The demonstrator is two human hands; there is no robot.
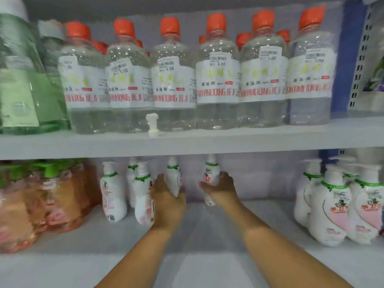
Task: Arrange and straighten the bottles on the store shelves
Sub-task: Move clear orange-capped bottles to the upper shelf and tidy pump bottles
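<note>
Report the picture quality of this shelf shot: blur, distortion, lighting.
Head view: soft all over, with label text on the clear orange-capped bottles smeared; blur is worst at the left edge, on the green bottle and the peach bottles; the wide lens bows the shelf edge; lighting is flat and even, with no hard shadows; both hands are fairly well resolved.

Clear plastic bottles (218, 80) on upper shelf: orange-red caps, white labels, red lettering, pale yellow-green motif. Tall translucent green bottle (25, 84) at far left: pale green label. Small white plastic pump head (152, 124) on pale grey shelf board (270, 138). Lower shelf: peach-orange translucent bottles (41, 204), green caps; white pump bottles (334, 204), green neck bands, pink and red label patches. Blue upright (351, 59) at right.
</note>
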